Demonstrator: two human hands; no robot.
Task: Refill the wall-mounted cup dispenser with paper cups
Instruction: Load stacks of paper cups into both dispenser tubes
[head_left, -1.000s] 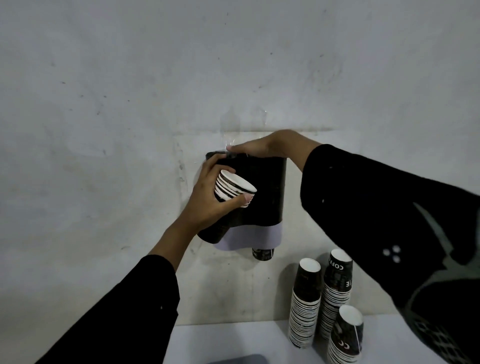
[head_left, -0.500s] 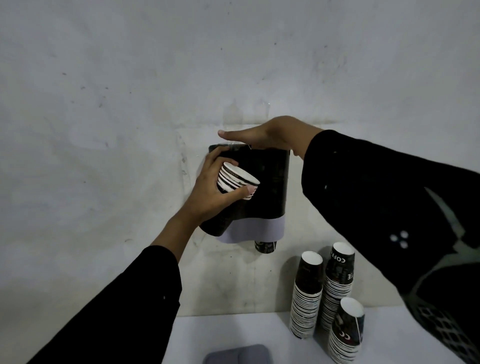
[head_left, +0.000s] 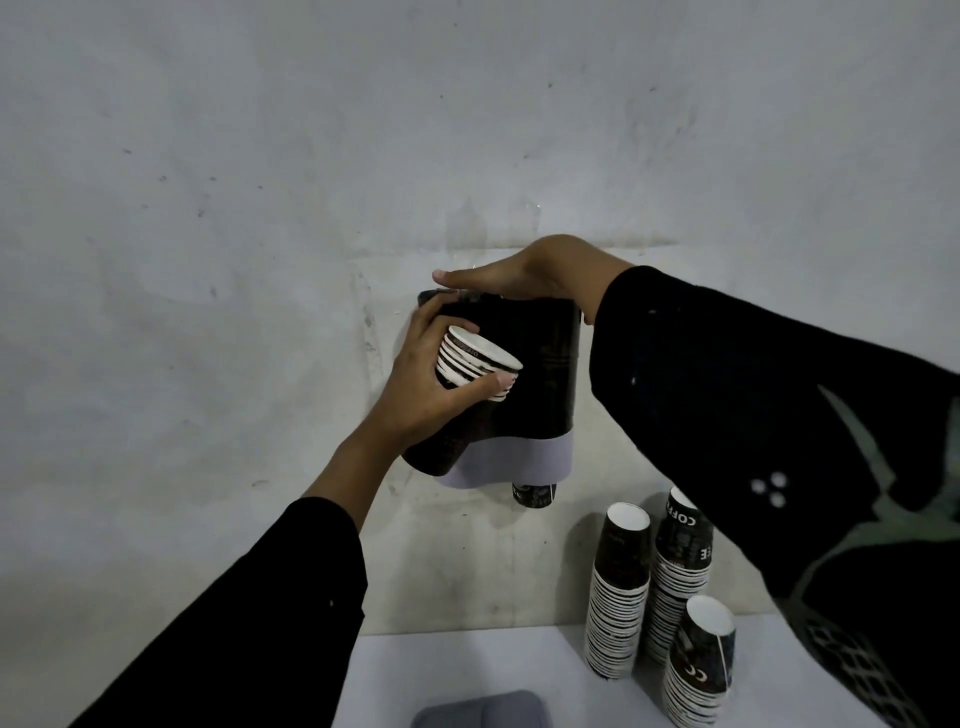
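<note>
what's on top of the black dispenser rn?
The right hand lies flat, palm down, across the top of the black wall-mounted cup dispenser. The top opening and any lid are covered by that hand, so neither can be seen.

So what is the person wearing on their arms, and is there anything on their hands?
Both arms are in long black sleeves that stop at the wrists. The right sleeve has a pale grey-green pattern, three small white dots and a net-like mesh patch lower down. The left sleeve is plain black. The left hand and right hand are bare: no gloves, rings or watch show.
</note>
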